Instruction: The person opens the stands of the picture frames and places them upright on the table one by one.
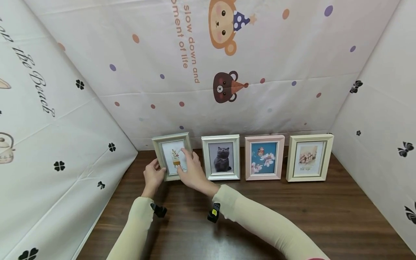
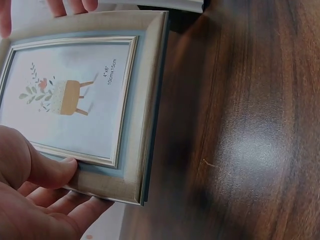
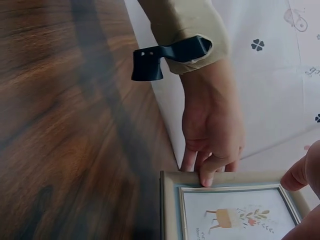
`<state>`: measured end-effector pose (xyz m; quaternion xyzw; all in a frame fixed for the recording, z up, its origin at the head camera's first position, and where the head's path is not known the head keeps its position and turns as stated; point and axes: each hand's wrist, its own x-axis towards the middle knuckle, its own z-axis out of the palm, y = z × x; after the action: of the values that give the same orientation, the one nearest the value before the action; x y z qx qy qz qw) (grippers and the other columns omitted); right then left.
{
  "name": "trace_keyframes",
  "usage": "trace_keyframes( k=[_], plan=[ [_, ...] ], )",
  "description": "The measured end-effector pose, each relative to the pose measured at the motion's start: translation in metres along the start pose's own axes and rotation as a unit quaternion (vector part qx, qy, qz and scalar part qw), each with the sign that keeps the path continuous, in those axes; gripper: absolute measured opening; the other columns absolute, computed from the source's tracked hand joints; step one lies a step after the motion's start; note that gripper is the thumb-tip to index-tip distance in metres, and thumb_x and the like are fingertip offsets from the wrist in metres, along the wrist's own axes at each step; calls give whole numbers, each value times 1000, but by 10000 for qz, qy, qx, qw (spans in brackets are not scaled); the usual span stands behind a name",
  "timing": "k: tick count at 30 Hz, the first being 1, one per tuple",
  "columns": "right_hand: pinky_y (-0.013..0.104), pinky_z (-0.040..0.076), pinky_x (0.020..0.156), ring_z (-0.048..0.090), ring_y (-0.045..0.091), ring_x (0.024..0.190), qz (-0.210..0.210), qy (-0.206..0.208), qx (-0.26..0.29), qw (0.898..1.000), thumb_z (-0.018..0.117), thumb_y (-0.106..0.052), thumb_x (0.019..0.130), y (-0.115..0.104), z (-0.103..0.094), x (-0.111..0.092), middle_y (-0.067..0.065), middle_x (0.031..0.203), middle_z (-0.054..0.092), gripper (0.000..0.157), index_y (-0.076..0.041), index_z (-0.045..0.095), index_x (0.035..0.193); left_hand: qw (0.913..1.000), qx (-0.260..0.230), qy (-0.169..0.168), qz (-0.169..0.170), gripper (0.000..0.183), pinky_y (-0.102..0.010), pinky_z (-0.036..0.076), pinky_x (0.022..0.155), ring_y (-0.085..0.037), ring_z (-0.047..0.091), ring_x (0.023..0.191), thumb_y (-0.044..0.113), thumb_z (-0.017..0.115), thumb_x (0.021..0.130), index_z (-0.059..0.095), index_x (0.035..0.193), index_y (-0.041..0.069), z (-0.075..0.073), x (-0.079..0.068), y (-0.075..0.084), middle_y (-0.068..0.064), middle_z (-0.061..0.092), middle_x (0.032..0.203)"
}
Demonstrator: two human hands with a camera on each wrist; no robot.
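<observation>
A champagne-coloured picture frame (image 1: 158, 152) stands at the left of a row, slightly tilted sideways. Its picture shows a plant in a legged orange pot. My left hand (image 1: 154, 177) grips the left side, with its thumb (image 2: 55, 170) on the front border and the other fingers round behind the edge. From the right side my right hand (image 1: 194, 172) holds the same frame, lying partly over its front and hiding part of the picture. Some right-hand fingertips (image 2: 76, 6) show at the far edge in the left wrist view.
To the right stand a silver frame (image 1: 222, 159) with a grey cat, a pink frame (image 1: 263, 159) with a bird and blossoms, and a cream frame (image 1: 308, 159). All are on a dark wooden table (image 1: 260, 209). Printed white cloth (image 1: 146, 86) hangs behind and at both sides.
</observation>
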<state>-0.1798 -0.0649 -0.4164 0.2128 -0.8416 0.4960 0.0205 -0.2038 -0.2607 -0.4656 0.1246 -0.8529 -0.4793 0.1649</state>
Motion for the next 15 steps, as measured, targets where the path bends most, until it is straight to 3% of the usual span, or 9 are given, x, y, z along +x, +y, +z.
trace_keyframes(
  k=[9, 15],
  plan=[
    [65, 42, 106, 27, 56, 145, 152, 36, -120, 9998, 59, -17, 101, 15, 6, -4, 34, 164, 8, 70, -21, 26, 163, 9996, 245, -31, 161, 51, -51, 49, 104, -39, 64, 121, -6, 67, 91, 57, 140, -5, 11, 3, 0, -26, 64, 132],
    [64, 43, 106, 33, 57, 142, 182, 71, -147, 9997, 61, -15, 100, 22, 8, -6, 36, 163, 7, 71, -20, 26, 162, 9998, 143, -98, 118, 50, -51, 50, 103, -40, 64, 122, -8, 67, 90, 58, 139, -6, 16, 4, -3, -28, 64, 131]
  ],
)
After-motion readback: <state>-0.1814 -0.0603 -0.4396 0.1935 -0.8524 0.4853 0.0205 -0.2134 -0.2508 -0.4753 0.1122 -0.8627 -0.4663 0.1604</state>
